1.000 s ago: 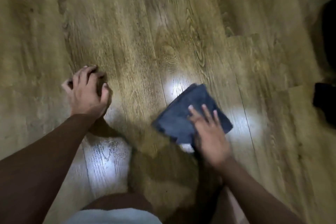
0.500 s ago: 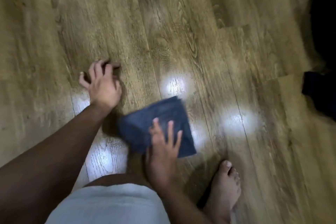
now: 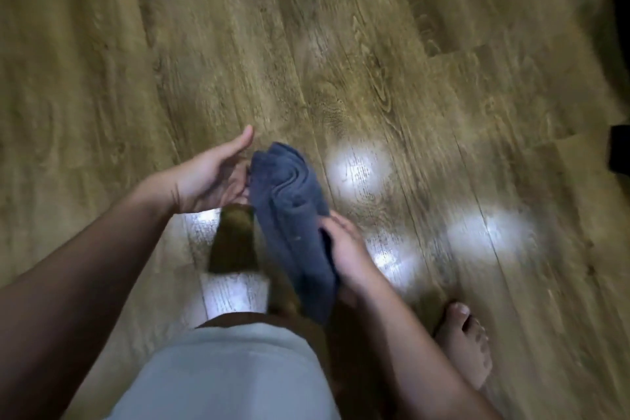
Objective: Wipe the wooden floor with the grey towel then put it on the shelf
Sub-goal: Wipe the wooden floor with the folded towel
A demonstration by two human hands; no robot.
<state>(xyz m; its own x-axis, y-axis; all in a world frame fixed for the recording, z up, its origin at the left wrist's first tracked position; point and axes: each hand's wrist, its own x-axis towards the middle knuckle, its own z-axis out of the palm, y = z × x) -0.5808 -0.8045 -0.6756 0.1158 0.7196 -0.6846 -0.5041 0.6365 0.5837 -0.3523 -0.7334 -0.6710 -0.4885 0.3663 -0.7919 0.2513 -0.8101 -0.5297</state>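
I see the grey towel (image 3: 293,215) bunched up and lifted off the wooden floor (image 3: 341,44), hanging between both hands over the middle of the view. Right hand (image 3: 344,256) grips its lower right side, fingers curled into the folds. Left hand (image 3: 211,181) is spread, palm up, just beside the towel's upper left edge; contact unclear. Bare foot (image 3: 463,344) near the bottom right edge.

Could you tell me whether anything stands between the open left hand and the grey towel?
Nothing visible does. The left hand is open, palm up, right beside the grey towel, which the right hand grips above the wooden floor. No shelf is in view.
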